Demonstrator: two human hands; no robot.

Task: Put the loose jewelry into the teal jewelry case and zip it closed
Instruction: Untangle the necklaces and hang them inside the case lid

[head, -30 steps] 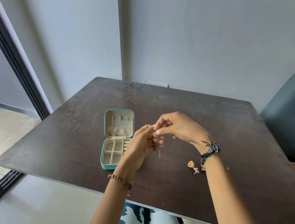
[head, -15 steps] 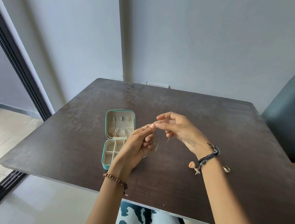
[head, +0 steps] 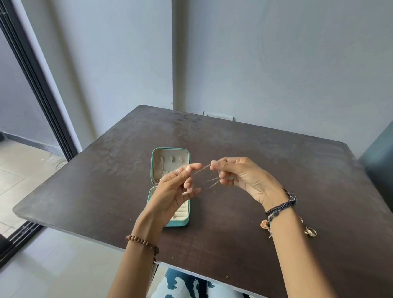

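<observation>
Now, thin chain (head: 206, 176) stretched left-to-right between both pinching hands; left hand (head: 175, 189) directly above open teal case (head: 179, 220) on tabletop (head: 238, 147), right hand (head: 240, 176) further off; left nearer for lowering in.

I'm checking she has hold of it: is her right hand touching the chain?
Touching. The head view shows the right hand pinching one end of the thin chain between thumb and fingertips, while the left hand holds the other end.
</observation>
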